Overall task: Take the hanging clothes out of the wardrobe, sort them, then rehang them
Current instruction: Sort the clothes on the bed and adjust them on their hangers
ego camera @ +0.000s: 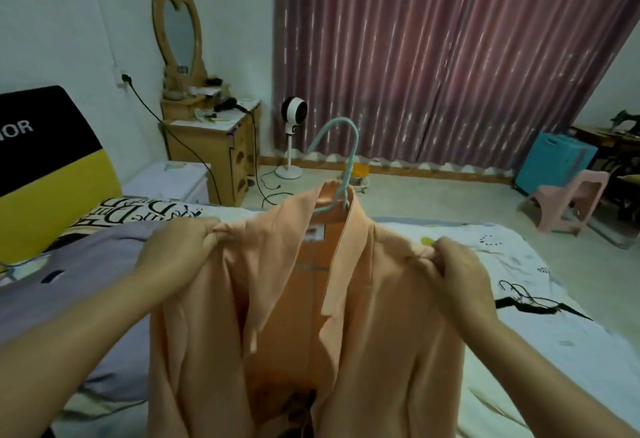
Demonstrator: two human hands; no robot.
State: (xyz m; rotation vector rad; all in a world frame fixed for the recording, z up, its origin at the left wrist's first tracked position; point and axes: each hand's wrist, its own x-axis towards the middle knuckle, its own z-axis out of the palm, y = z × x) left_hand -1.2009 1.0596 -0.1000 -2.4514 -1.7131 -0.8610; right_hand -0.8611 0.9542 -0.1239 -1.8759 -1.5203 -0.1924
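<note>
A peach-orange blazer with wide lapels (304, 299) hangs between the two hands, held up in front of the person over the bed (540, 326). The left hand (176, 247) pinches the fabric of one shoulder in curled fingers, and the right hand (457, 271) grips the other shoulder the same way, so the shoulder line runs across from hand to hand. The garment's long axis runs up and down: its collar is at the top, away from the person, and its body drops below both hands toward the bottom edge of the view, with its open front facing the camera. A pale blue plastic hanger (341, 163) sits inside the collar midway between the hands, its hook standing up above them and curling over to the left (the hook holds on to nothing). Beyond the left hand, a lavender garment (86, 264) lies flat on the bed. Just past the right hand, a black wire hanger (530, 299) rests on the white printed bedsheet. Far beyond both hands hang striped mauve curtains (450, 56), with a white standing fan (293, 115) in front of them.
</note>
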